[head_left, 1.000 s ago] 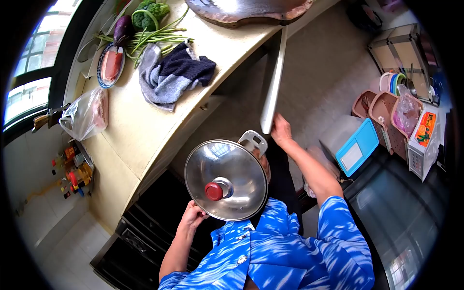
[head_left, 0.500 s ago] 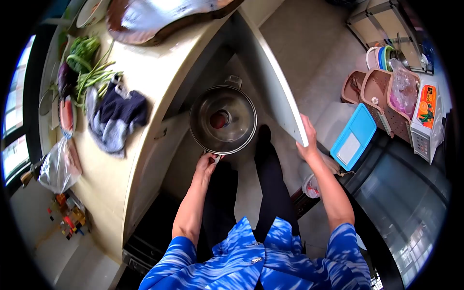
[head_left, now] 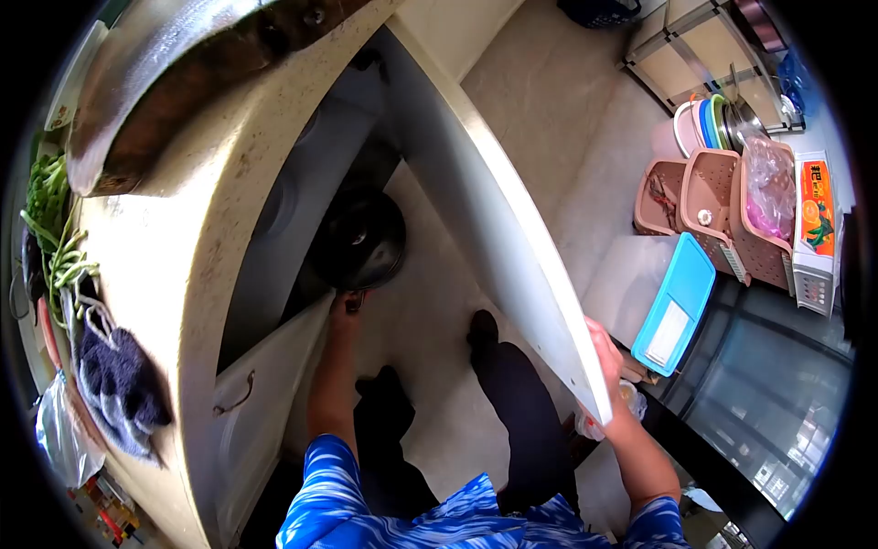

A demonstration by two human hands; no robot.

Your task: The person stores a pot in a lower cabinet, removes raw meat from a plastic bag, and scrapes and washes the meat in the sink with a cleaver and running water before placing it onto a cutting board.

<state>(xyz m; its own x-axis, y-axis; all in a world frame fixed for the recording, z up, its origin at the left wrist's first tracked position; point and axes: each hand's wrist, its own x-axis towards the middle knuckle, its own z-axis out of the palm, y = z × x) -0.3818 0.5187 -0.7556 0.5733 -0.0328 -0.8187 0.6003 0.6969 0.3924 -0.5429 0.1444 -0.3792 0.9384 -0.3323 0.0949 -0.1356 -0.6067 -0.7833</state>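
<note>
My left hand (head_left: 347,308) grips the handle of a round metal pot (head_left: 377,240), which looks dark in the shade. The pot is partly inside the opening of the cupboard under the counter. What stands deeper in the cupboard is too dark to tell. With my right hand (head_left: 605,355) I hold the free edge of the white cupboard door (head_left: 512,238), which is swung wide. Part of that hand is hidden behind the door. A second door (head_left: 251,412) with a curved handle is on the left of the opening.
On the counter (head_left: 174,265) lie a dark cloth (head_left: 121,384), green vegetables (head_left: 64,256) and a large thick-edged board (head_left: 201,91). To the right are brown plastic baskets (head_left: 709,188), a bin with a blue lid (head_left: 675,302) and stacked basins (head_left: 713,123).
My left hand has moved the pot forward and left, into the cupboard opening. My right hand still holds the door, its edge now lower in view. My head view has shifted.
</note>
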